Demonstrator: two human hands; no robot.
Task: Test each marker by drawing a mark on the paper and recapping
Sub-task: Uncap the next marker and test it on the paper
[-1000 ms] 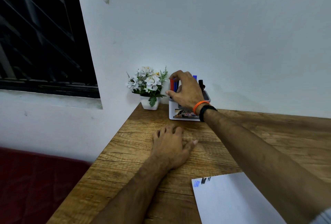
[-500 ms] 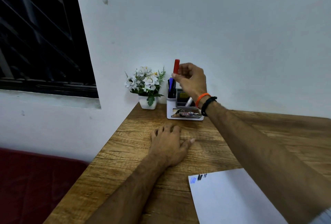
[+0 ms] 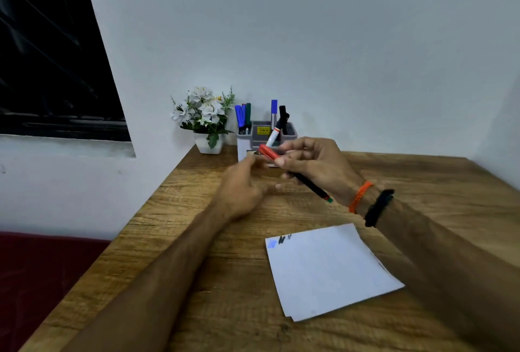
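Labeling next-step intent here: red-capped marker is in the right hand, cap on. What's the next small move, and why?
Probably the left hand pinches the red cap and pulls it off. The right hand grips the marker mid-barrel, cap end pointing at the left fingers, which are nearly on it. The paper shows only blue and black marks, no red.

Soft, even indoor light is falling across the white wall [image 3: 337, 42] and the tabletop [image 3: 225, 309], casting only faint shadows under the forearms. The window [image 3: 42, 70] is showing black. The left hand [image 3: 242, 183] is blurring with motion, and the wide lens is bending the window frame and tabletop edges. No glare is appearing on the paper [image 3: 329, 270].
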